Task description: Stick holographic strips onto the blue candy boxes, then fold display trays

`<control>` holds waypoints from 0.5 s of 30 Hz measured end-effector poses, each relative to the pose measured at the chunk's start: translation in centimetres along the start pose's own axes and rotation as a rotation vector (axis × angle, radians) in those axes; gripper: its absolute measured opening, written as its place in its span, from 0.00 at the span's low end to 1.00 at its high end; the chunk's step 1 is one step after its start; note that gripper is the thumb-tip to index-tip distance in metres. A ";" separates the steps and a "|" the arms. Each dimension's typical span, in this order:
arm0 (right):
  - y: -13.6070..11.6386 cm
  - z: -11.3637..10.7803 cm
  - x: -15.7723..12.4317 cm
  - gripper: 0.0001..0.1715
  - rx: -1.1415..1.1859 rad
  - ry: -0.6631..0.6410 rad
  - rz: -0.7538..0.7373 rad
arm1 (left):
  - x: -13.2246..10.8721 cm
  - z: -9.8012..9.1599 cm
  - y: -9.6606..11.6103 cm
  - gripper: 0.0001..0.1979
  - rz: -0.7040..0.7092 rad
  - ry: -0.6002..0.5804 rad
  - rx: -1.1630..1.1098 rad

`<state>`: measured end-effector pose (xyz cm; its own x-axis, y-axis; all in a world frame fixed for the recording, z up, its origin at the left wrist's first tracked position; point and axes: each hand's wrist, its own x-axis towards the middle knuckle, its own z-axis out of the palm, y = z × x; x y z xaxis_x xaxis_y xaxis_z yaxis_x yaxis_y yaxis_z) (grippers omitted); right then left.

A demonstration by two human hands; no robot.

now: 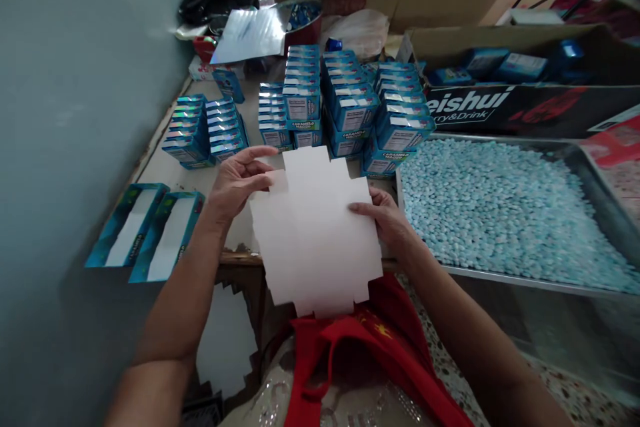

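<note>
- Left hand [239, 181] pinches the upper-left flap of the flat white card [315, 233].
- Right hand [387, 217] clasps the card's right edge, thumb on top.
- Card is held flat between both hands, over the table edge.
- Boxes [345, 107] stand stacked just beyond the card.
- Tray [515, 280] of blue candies [500, 207] lies right of the right hand.
</note>
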<state>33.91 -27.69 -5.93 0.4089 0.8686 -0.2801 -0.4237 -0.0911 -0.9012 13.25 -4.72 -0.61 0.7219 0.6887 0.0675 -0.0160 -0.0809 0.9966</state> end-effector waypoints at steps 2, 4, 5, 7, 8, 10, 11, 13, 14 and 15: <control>0.0 0.2 -0.4 0.25 0.088 -0.002 0.032 | -1.6 0.9 -0.7 0.36 -0.054 0.014 -0.243; 0.3 0.2 -0.5 0.27 0.152 0.031 0.055 | -3.7 2.6 -2.0 0.41 -0.069 0.115 -0.440; 0.5 0.2 -0.4 0.28 0.171 0.044 0.066 | -4.8 3.7 -2.7 0.41 -0.081 0.161 -0.505; 0.8 0.1 -0.2 0.31 0.175 0.038 0.068 | -6.7 6.0 -3.6 0.37 -0.103 0.190 -0.592; 0.9 0.1 -0.1 0.33 0.160 0.024 0.054 | -7.3 6.9 -3.8 0.35 -0.110 0.189 -0.622; 0.9 0.1 0.2 0.38 0.096 0.001 0.009 | -7.7 8.1 -3.7 0.35 -0.126 0.190 -0.658; 0.8 0.1 0.5 0.40 0.047 0.000 -0.010 | -7.5 8.3 -3.5 0.36 -0.143 0.198 -0.662; 0.4 0.2 1.0 0.41 -0.073 -0.002 -0.017 | -6.7 8.4 -3.1 0.37 -0.198 0.208 -0.642; 0.1 0.2 1.4 0.41 -0.130 -0.010 -0.008 | -6.2 8.3 -2.9 0.37 -0.226 0.208 -0.622; -0.4 0.3 1.8 0.40 -0.181 -0.022 0.004 | -5.6 8.2 -2.8 0.37 -0.248 0.211 -0.599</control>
<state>34.57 -25.96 -5.99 0.3888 0.8783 -0.2782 -0.2717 -0.1792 -0.9455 14.95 -14.27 -4.21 0.6043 0.7660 -0.2191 -0.2915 0.4686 0.8339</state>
